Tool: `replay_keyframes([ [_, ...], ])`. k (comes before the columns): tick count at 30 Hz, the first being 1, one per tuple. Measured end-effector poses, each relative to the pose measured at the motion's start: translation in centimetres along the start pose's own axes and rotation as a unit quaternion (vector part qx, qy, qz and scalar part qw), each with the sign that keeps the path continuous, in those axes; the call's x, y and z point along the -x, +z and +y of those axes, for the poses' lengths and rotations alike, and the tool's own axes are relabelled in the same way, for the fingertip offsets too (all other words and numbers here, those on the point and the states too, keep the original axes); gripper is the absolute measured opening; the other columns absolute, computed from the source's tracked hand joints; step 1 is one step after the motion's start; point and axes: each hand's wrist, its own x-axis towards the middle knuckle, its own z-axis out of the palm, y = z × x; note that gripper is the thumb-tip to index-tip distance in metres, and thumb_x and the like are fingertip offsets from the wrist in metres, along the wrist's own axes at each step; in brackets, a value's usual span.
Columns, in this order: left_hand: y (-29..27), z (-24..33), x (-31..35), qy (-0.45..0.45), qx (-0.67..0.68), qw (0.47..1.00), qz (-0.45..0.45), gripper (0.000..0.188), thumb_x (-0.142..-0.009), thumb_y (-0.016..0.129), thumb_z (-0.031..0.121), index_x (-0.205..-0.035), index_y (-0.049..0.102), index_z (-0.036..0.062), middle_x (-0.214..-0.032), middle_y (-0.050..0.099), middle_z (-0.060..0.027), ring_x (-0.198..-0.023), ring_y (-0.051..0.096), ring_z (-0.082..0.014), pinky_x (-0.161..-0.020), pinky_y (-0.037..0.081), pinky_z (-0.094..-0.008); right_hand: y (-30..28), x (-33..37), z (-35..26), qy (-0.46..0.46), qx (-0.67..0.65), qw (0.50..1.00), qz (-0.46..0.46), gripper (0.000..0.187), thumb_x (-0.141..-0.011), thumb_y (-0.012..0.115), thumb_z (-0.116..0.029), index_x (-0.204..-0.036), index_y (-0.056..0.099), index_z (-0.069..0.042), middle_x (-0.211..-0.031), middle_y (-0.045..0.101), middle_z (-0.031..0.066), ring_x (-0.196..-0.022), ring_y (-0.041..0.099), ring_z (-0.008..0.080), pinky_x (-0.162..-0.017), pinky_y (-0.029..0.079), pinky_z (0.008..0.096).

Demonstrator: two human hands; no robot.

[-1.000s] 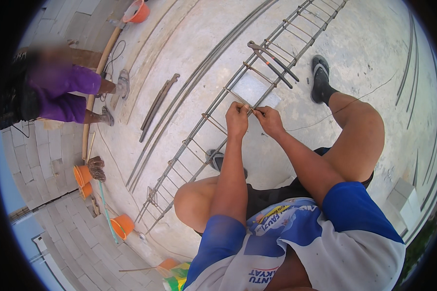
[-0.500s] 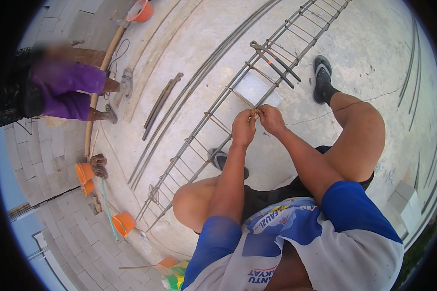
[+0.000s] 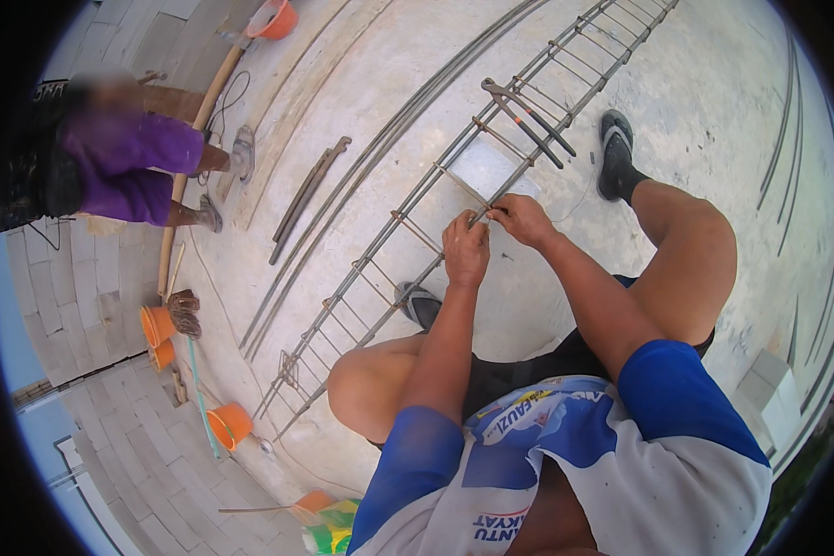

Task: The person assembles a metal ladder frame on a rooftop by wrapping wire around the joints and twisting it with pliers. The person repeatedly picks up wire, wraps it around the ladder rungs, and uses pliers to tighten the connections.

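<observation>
A long, narrow rebar cage (image 3: 373,255) runs diagonally across the floor in front of me, its rods joined by stirrups. My left hand (image 3: 466,248) is closed at the near rod, with fingertips curled against it. Just to the right, my right hand (image 3: 522,220) pinches at the same rod beside a stirrup. A thin wire (image 3: 579,206) trails away from the right hand; its end between the fingers is hidden. Pincers with dark handles (image 3: 533,125) lie across the cage farther up. Beneath the cage sits a pale block (image 3: 480,169).
Loose long rods (image 3: 389,130) and two dark bar tools (image 3: 308,199) lie left of the cage. Another person in purple shorts (image 3: 139,176) is at the far left. Orange buckets (image 3: 229,425) and a broom (image 3: 195,357) stand along the block wall (image 3: 125,417). Pale blocks (image 3: 767,389) are at right.
My hands have moved slightly apart, the left one a little down to the near rod. The wire on the right has shifted and now curves close to my right hand.
</observation>
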Motion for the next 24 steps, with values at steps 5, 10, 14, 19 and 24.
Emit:
replay_keyframes([
  [5,-0.4,1.2,-1.4,-0.133,0.124,0.983,-0.026,0.021,-0.077,0.073,0.016,-0.094,0.063,0.0077,-0.113,0.061,-0.0173,-0.099,0.061,-0.0364,-0.082,0.049,-0.0443,0.3,0.0,0.0,-0.017,0.053,0.997,0.06,0.021,-0.088,0.063,-0.025,-0.087,0.068,-0.004,-0.084,0.066,0.0155,-0.079,0.063,0.0357,-0.068,0.049,0.0436],
  [10,0.3,-0.2,-4.2,-0.182,0.04,0.965,-0.186,0.029,-0.084,0.065,0.029,-0.097,0.064,0.0033,-0.097,0.067,-0.02,-0.092,0.063,-0.039,-0.079,0.05,-0.0471,1.0,0.1,0.0,-0.034,0.07,0.993,0.092,0.021,-0.088,0.062,-0.024,-0.082,0.064,-0.005,-0.078,0.063,0.0137,-0.075,0.062,0.0359,-0.066,0.048,0.045],
  [14,1.5,-3.1,-4.7,-0.192,0.068,0.94,-0.273,0.029,-0.086,0.058,0.027,-0.095,0.064,0.0004,-0.086,0.069,-0.0173,-0.084,0.066,-0.0353,-0.075,0.051,-0.0437,1.5,0.4,-0.5,-0.027,0.093,0.992,0.076,0.018,-0.088,0.062,-0.022,-0.082,0.064,-0.005,-0.077,0.063,0.014,-0.075,0.062,0.036,-0.066,0.048,0.0454],
  [19,-1.8,-3.4,-7.5,-0.416,0.399,0.746,-0.333,0.02,-0.085,0.055,0.02,-0.092,0.065,0.0046,-0.082,0.066,-0.0052,-0.074,0.064,-0.0186,-0.065,0.05,-0.0351,0.4,0.1,-1.5,0.0,0.07,0.996,0.06,0.016,-0.089,0.059,-0.021,-0.085,0.064,-0.006,-0.083,0.064,0.0164,-0.078,0.062,0.0383,-0.068,0.048,0.0473],
  [24,-0.8,-4.6,-7.3,-0.413,0.434,0.725,-0.34,0.019,-0.087,0.056,0.019,-0.092,0.065,0.0037,-0.083,0.065,-0.0058,-0.076,0.065,-0.0171,-0.063,0.05,-0.0338,0.8,0.2,-1.3,-0.027,0.08,0.994,0.068,0.014,-0.087,0.062,-0.018,-0.087,0.066,-0.005,-0.081,0.064,0.0177,-0.077,0.062,0.0379,-0.068,0.048,0.046],
])
